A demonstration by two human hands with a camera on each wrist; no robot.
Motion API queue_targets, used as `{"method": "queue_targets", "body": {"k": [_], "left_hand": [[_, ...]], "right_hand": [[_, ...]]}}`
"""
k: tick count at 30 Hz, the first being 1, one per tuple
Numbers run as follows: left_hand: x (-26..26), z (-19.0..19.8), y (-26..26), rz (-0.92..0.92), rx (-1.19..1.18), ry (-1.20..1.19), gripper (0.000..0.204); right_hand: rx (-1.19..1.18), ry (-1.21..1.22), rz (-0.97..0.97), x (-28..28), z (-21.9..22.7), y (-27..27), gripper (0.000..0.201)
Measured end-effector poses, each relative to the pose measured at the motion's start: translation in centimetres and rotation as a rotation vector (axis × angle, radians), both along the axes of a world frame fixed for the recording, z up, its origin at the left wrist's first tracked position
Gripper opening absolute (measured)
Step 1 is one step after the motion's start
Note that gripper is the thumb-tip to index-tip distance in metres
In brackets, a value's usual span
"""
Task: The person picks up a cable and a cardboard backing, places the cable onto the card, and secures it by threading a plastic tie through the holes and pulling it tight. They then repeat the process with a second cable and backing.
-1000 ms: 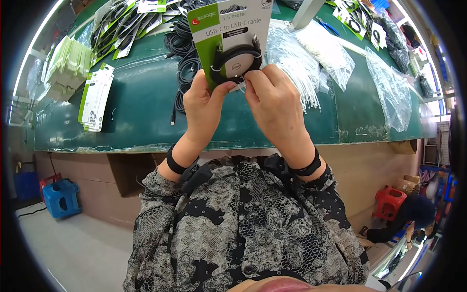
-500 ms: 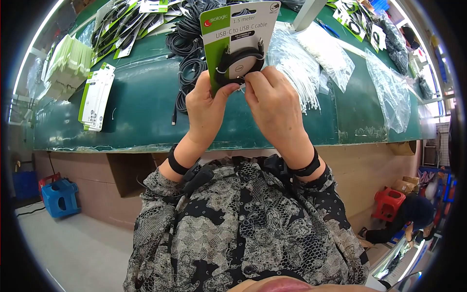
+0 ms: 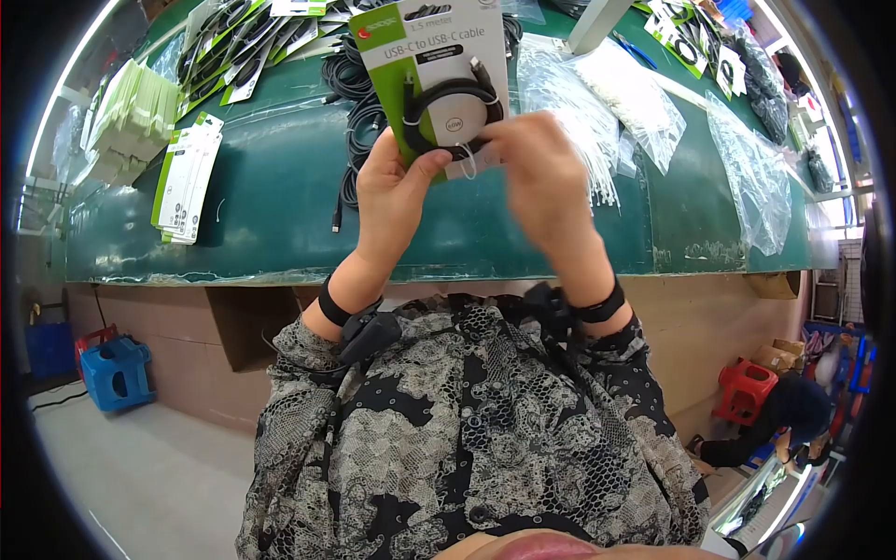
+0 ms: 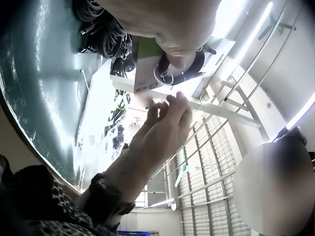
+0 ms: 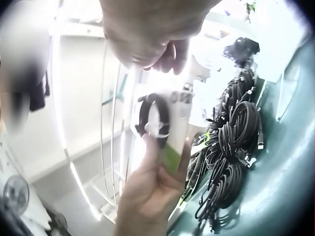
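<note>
My left hand [image 3: 390,201] grips a green and white packaging card [image 3: 392,58] by its lower left edge, thumb on the front. Strapped to the card is a coiled black USB-C cable [image 3: 419,105]. From the bottom of the coil hangs a thin white tie [image 3: 469,168], its end bent in a loop. My right hand [image 3: 549,187] is blurred beside the card's right edge, fingers loosely bent. In the right wrist view, its fingertips [image 5: 170,59] stand apart from the card with nothing visible between them.
Bundles of black cables [image 3: 362,121] lie behind the card on the green table [image 3: 299,224]. Loose white ties [image 3: 560,112] spread at right beside plastic bags [image 3: 747,173]. Stacked cards [image 3: 189,177] are at left, finished-looking cable packs [image 3: 247,51] farther back.
My right hand has come off the tie at the bottom of the coil and moved to the right, blurring. The tie's loop now hangs free. The card has shifted slightly left.
</note>
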State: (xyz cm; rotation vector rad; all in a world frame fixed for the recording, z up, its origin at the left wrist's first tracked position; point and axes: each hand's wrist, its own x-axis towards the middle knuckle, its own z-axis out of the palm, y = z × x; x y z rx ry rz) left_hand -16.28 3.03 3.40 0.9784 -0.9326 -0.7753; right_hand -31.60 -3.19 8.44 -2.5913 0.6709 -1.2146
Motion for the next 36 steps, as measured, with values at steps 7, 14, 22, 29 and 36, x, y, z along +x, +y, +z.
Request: {"method": "queue_targets", "body": {"k": [7,14,22,29,36], "left_hand": [[-0.6,2.5,0.7,-0.289,0.064,0.421,0.032],[-1.0,1.7,1.1,-0.331,0.131,0.431,0.033],[-1.1,2.1,1.1,-0.313,0.113,0.442,0.033],[-0.5,1.0,0.4,-0.181,0.1,0.298,0.031],[-1.2,1.5,0.8,-0.182,0.08,0.238,0.028]], "right_hand": [[0.614,-0.38,0.234,-0.6,-3.1,-1.0,0.028],[0.694,-0.456,0.304,-0.3,-4.1,-1.0,0.041],[0.693,-0.346,0.101,-0.6,-5.1,-2.1,0.041],[0.281,-0.293,-0.089,-2.5,-1.6,-1.2,0.035],[-0.05,-0.031,0.095,-1.6,-0.8,-0.3,0.024]]}}
